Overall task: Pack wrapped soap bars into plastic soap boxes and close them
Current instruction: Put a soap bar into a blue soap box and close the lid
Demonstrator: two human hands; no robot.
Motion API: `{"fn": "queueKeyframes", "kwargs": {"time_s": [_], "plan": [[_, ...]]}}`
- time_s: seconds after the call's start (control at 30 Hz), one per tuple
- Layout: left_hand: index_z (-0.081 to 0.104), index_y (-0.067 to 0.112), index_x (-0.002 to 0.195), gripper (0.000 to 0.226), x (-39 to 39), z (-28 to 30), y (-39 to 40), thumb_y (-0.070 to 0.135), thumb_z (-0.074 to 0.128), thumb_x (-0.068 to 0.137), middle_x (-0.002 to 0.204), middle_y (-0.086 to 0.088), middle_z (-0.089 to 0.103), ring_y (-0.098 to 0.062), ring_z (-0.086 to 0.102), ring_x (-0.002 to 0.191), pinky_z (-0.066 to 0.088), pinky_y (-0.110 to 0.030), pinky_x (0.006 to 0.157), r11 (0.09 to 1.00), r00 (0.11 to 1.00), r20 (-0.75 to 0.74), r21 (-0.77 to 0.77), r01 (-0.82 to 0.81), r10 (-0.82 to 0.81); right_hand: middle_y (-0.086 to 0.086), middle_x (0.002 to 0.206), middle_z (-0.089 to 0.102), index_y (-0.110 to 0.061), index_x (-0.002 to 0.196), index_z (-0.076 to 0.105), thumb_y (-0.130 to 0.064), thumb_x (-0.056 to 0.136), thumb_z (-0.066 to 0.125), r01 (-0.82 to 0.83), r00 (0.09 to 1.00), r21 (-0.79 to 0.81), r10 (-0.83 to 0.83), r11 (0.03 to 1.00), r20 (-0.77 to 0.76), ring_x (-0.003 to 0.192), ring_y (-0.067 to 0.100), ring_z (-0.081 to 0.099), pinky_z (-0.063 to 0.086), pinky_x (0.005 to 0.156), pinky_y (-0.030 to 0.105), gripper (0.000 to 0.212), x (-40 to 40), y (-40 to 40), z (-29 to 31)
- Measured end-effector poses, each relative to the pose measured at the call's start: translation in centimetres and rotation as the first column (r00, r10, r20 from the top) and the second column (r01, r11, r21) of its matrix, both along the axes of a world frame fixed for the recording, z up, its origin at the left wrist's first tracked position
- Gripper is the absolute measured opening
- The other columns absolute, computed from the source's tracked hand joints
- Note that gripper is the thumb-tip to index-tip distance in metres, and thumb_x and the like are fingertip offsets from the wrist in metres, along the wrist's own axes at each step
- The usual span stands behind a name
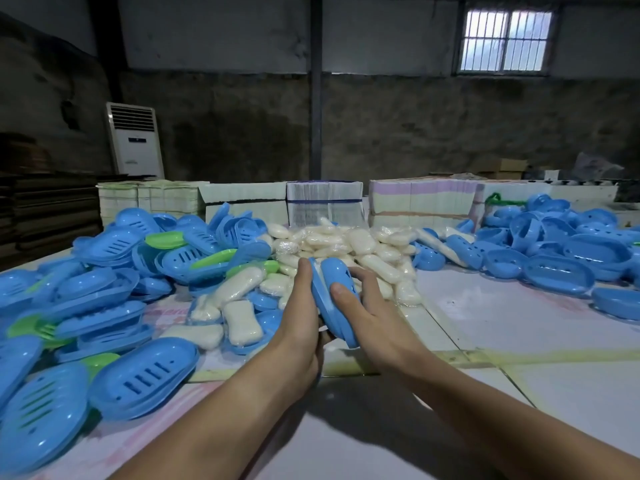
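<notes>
Closing a box at centre frame!

We are pressing a blue soap box (334,299) edge-up between both palms, left hand (301,323) flat along its left side, right hand (363,306) wrapping fingers over its lid. We judge this the snap-shut step; next we are needing firm, even squeeze, then another wrapped bar from the soap pile (346,244) just beyond.

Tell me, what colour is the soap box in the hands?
Blue. The soap box, held between the left hand and right hand, shows clearly in the head view.
</notes>
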State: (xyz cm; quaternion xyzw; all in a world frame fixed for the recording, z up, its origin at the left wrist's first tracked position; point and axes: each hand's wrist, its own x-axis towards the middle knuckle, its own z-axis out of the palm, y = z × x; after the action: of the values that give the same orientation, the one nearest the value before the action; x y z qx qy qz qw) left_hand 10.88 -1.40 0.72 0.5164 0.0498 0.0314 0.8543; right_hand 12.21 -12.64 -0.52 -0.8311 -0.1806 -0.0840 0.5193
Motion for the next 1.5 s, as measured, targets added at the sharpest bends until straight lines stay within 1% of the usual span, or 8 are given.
{"fn": "queueKeyframes", "kwargs": {"time_s": [0.13, 0.3, 0.43, 0.6, 0.87, 1.0, 1.27, 1.5], "plan": [[0.072, 0.016, 0.109, 0.054, 0.0, 0.0, 0.1, 0.062, 0.048, 0.095, 0.083, -0.008, 0.078, -0.02, 0.076, 0.072, 0.06, -0.033, 0.062, 0.998, 0.999, 0.037, 0.062, 0.023, -0.025, -0.01, 0.115, 0.059, -0.046, 0.138, 0.026, -0.065, 0.093, 0.036, 0.008, 0.999, 0.003, -0.008, 1.0, 0.035, 0.1, 0.01, 0.062, 0.048, 0.092, 0.035, 0.05, 0.1, -0.3, -0.1], [0.065, 0.023, 0.125, 0.05, -0.1, 0.1, 0.3, 0.06, 0.05, 0.095, 0.101, -0.006, 0.077, -0.016, 0.076, 0.078, 0.058, -0.031, 0.058, 0.995, 0.994, 0.098, 0.092, 0.03, -0.039, -0.013, 0.113, 0.058, -0.046, 0.139, 0.025, -0.064, 0.094, 0.036, 0.004, 0.999, 0.024, -0.005, 1.0, 0.043, 0.099, 0.005, 0.061, 0.048, 0.084, 0.028, 0.05, 0.2, -0.4, -0.2], [0.062, 0.033, 0.122, 0.043, -0.3, -0.3, -0.2, 0.062, 0.049, 0.094, 0.102, -0.005, 0.077, -0.021, 0.076, 0.088, 0.061, -0.035, 0.067, 0.993, 0.993, 0.116, 0.119, -0.01, -0.003, -0.023, 0.105, 0.058, -0.048, 0.136, 0.025, -0.066, 0.092, 0.037, 0.007, 0.999, 0.056, -0.008, 0.998, 0.031, 0.091, -0.002, 0.061, 0.048, 0.075, 0.016, 0.049, -0.1, 0.0, -0.6], [0.057, 0.032, 0.129, 0.047, -0.1, -0.9, -0.7, 0.063, 0.041, 0.097, 0.116, -0.006, 0.072, -0.024, 0.073, 0.1, 0.057, -0.048, 0.094, 0.974, 0.991, 0.124, 0.216, -0.076, 0.049, -0.012, 0.11, 0.063, -0.045, 0.138, 0.022, -0.068, 0.091, 0.039, -0.023, 0.999, 0.066, 0.024, 0.998, -0.022, 0.098, 0.01, 0.064, 0.051, 0.095, 0.039, 0.056, -0.3, 0.5, -1.2], [0.058, 0.035, 0.119, 0.041, -0.1, -0.8, -0.1, 0.064, 0.042, 0.095, 0.103, 0.0, 0.076, -0.015, 0.076, 0.087, 0.062, -0.042, 0.083, 0.955, 0.986, 0.166, 0.291, -0.05, 0.001, -0.022, 0.1, 0.062, -0.059, 0.122, 0.026, -0.083, 0.068, 0.032, -0.022, 0.999, 0.1, 0.025, 0.995, -0.02, 0.087, 0.001, 0.065, 0.053, 0.082, 0.03, 0.059, -0.3, 0.1, -1.1], [0.06, 0.037, 0.114, 0.036, -0.4, -0.4, 0.0, 0.063, 0.043, 0.096, 0.093, 0.002, 0.077, -0.015, 0.076, 0.081, 0.059, -0.03, 0.057, 0.961, 0.991, 0.13, 0.275, -0.021, -0.015, -0.02, 0.098, 0.064, -0.062, 0.115, 0.027, -0.083, 0.069, 0.033, -0.036, 0.999, 0.098, 0.038, 0.995, -0.018, 0.083, -0.001, 0.066, 0.053, 0.08, 0.031, 0.05, 0.0, 0.2, -1.0], [0.066, 0.031, 0.119, 0.036, -1.0, -0.1, 0.3, 0.055, 0.047, 0.099, 0.109, -0.007, 0.076, -0.024, 0.075, 0.097, 0.062, -0.046, 0.083, 0.974, 0.999, 0.028, 0.224, 0.036, -0.044, -0.016, 0.106, 0.061, -0.043, 0.141, 0.014, -0.084, 0.069, 0.033, -0.078, 0.996, -0.033, 0.077, 0.996, -0.032, 0.092, 0.005, 0.065, 0.052, 0.09, 0.035, 0.086, 0.3, -0.1, -1.4], [0.067, 0.031, 0.12, 0.045, -1.0, 1.0, 0.5, 0.059, 0.041, 0.097, 0.103, -0.007, 0.077, -0.018, 0.076, 0.091, 0.061, -0.03, 0.068, 0.983, 0.984, 0.069, 0.091, 0.159, -0.166, -0.018, 0.117, 0.056, -0.06, 0.133, 0.018, -0.073, 0.077, 0.048, 0.076, 0.979, -0.059, -0.063, 0.995, 0.194, 0.094, 0.007, 0.061, 0.055, 0.079, 0.038, 0.065, 0.9, -1.0, -0.8]]}}
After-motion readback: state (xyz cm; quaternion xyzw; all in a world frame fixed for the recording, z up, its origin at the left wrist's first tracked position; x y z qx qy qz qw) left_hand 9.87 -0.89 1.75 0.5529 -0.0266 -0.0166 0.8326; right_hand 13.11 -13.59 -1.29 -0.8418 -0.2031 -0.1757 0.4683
